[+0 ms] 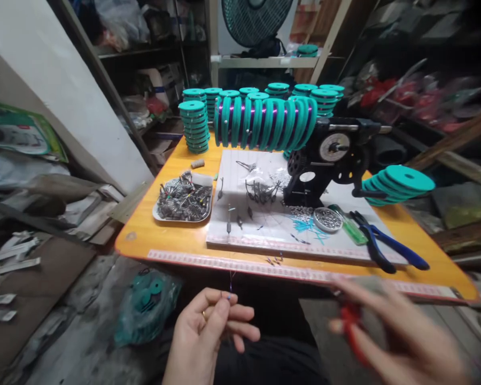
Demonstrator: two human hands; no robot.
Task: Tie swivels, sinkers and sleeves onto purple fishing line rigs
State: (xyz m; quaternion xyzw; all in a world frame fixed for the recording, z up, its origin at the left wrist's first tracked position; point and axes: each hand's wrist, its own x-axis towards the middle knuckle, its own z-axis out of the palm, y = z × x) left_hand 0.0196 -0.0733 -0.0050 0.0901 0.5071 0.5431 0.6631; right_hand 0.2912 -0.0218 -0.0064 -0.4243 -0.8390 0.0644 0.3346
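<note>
My left hand (208, 331) is below the table's front edge, thumb and forefinger pinched on a thin fishing line (230, 280) that runs up toward the white board (256, 235). My right hand (396, 337) is blurred by motion at the lower right, with a small red tool (350, 323) in its fingers. On the board lie hooks and sinkers (260, 190), and a round tin of small metal parts (327, 219). A row of teal spools (264, 123) wound with purple line sits on a black winding machine (328, 160).
A metal tray of swivels (183, 204) sits on the orange table (144, 235), left of the board. Blue-handled pliers (388, 246) and a green screwdriver (350, 229) lie at the right. Stacks of teal spools (195, 125) stand behind. A bag of spools (146, 307) lies on the floor.
</note>
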